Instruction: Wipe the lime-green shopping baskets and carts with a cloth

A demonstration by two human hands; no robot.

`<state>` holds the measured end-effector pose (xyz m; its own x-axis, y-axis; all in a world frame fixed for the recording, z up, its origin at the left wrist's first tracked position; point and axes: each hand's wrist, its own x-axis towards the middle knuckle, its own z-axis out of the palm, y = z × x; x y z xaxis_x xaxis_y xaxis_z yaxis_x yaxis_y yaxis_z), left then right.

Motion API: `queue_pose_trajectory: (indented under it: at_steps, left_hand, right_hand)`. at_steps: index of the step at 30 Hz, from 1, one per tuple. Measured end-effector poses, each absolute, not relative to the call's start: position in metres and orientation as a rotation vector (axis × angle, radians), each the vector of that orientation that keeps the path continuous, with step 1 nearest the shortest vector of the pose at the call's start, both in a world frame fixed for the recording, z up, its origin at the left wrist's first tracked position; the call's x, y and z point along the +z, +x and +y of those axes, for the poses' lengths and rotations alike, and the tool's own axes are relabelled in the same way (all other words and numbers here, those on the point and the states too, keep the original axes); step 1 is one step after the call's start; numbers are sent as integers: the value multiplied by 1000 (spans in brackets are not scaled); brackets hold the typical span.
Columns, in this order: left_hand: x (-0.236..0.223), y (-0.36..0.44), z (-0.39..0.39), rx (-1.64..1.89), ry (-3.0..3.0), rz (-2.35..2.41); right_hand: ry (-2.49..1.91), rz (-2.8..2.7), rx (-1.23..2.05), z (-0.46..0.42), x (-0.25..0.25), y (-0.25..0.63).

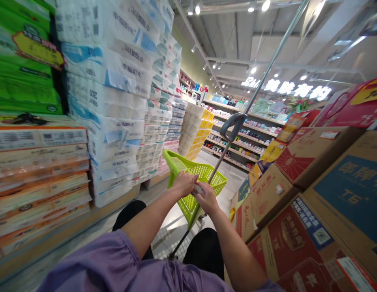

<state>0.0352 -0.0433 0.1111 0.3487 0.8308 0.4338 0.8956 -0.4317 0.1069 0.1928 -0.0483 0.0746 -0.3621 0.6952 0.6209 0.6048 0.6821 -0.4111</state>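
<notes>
My left hand (184, 183) and my right hand (207, 198) meet in front of me, over the near end of a lime-green plastic shopping basket (218, 189) with perforated sides. Both hands are closed, with bent fingers close together. Between them shows a small pale piece (197, 189); what it is, and whether the left fingers grip it too, is hard to make out. A thin metal pole (220, 159) with a grey loop-shaped grip (233, 125) slants up past my right hand toward the top right.
Tall stacks of white wrapped tissue packs (115, 93) and orange-and-white packs (42, 178) line the left. Piled cardboard cartons (316, 150) close in on the right. Tiled floor (164, 202) shows beside the basket, and stocked shelves (246, 134) stand at the far end.
</notes>
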Motion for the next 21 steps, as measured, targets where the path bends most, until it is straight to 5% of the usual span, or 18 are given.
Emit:
queue_pose_trajectory:
  at_steps: [13, 21]
  left_hand:
    - [103, 61, -54, -618, -2355, -1658]
    - [108, 99, -73, -547, -2353, -1791]
  right_hand:
    - [-1013, -1948, -206, -50, 41, 225]
    - [-1007, -1935, -3, -59, 31, 218]
